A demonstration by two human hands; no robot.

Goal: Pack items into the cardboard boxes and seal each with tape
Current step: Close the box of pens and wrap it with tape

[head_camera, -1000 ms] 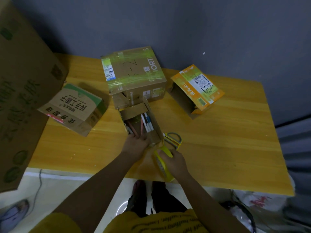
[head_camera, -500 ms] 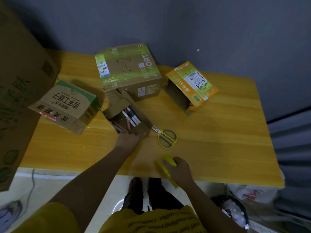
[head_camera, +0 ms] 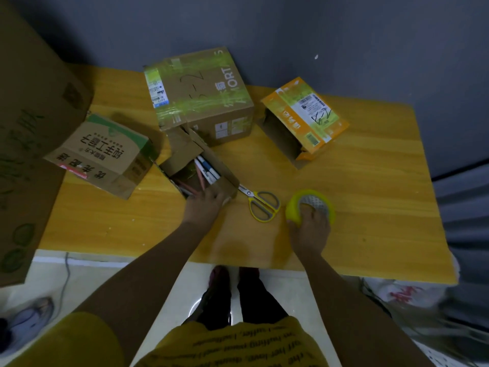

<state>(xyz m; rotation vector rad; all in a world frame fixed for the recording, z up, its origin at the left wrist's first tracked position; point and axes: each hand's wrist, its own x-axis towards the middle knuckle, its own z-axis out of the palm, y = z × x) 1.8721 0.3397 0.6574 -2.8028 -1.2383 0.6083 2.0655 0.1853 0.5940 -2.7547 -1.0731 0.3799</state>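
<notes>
Two bare hands work over a yellow wooden table (head_camera: 370, 181), seen from above the person's head. The right hand (head_camera: 309, 229) grasps a roll of yellow tape (head_camera: 311, 205), fingers curled through its grey core and the roll lying nearly flat on the tabletop, near the front edge. Just to the left of the roll lie yellow-handled scissors (head_camera: 260, 203), closed, blades pointing away and to the left.

The left hand (head_camera: 203, 205) rests at the near end of a small open cardboard box (head_camera: 222, 168), fingers bent over its edge; whether they truly grip the cardboard I cannot tell. The box lies at a slant with its flaps up, and inside it are several pens and markers (head_camera: 205, 172), white, blue and pinkish, lying lengthwise.

Touching the far end of that box stands a larger brown box (head_camera: 201, 94), its top crossed with bands of yellow-green tape, with a shipping label and handwriting on it. To the right, apart from it, an orange box (head_camera: 315, 115) lies on its side, its open mouth facing left and forward. To the left sits a brown box with green trim (head_camera: 103, 152) and printed characters, tilted. A very large cardboard carton (head_camera: 29, 123) fills the left edge of the view.

Below the table edge are the person's yellow shirt, dark trousers and shoes on a pale floor.
</notes>
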